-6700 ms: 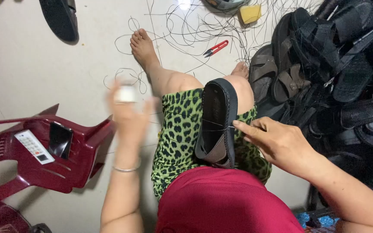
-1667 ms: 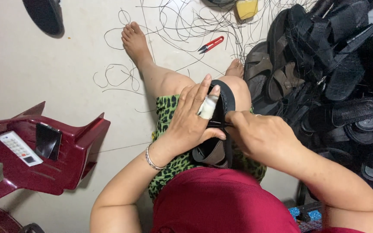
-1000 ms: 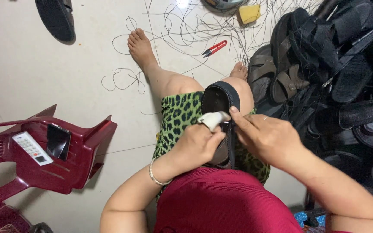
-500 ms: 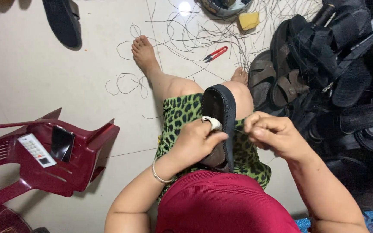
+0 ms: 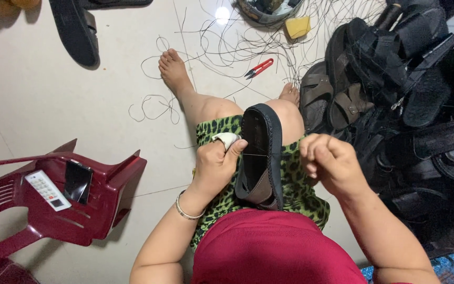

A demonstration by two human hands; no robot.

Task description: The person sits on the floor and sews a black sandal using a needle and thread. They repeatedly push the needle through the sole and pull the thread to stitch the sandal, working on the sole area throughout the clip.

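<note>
Black sandal (image 5: 261,152) is stood on edge across the lap, its brown strap end toward the body, resting on green leopard-print shorts (image 5: 298,184). It is steadied at its left rim by the left hand (image 5: 215,163), which is closed against it; a white wrap (image 5: 226,139) is worn on the forefinger, a thin bracelet (image 5: 185,210) at the wrist. The right hand (image 5: 329,160) is held just right of the sandal, fingers pinched shut — whatever is held there is too fine to be made out. A thin thread (image 5: 256,155) is seen crossing the sole.

Beyond the knees, loose dark thread (image 5: 206,42) is strewn over the pale floor (image 5: 38,100), with red snips (image 5: 259,68) among it. A heap of dark sandals (image 5: 411,94) is piled to the right — a maroon plastic chair (image 5: 95,205), carrying a phone (image 5: 78,181) and a white remote (image 5: 47,190), lies tipped to the left.
</note>
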